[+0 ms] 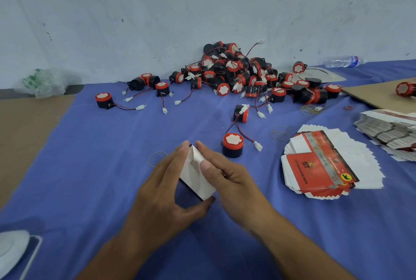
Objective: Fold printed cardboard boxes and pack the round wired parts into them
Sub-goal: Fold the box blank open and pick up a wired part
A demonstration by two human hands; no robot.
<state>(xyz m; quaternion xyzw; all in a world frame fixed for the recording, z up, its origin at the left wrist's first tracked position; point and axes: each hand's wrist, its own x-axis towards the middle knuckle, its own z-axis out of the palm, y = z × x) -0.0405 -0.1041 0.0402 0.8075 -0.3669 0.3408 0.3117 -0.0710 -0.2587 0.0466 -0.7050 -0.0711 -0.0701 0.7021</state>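
Folding a small white cardboard box (195, 181): left hand (165, 184) and right hand (227, 175) both gripped it; its flaps were probably best creased squarely before tucking.

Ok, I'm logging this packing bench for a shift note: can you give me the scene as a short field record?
left hand: grips box
right hand: pinches box, thumb on flap
box: partly folded, white inside showing
nearest part: upright, beyond the right hand
pile of parts: against the wall
flat boxes: fanned stack, right
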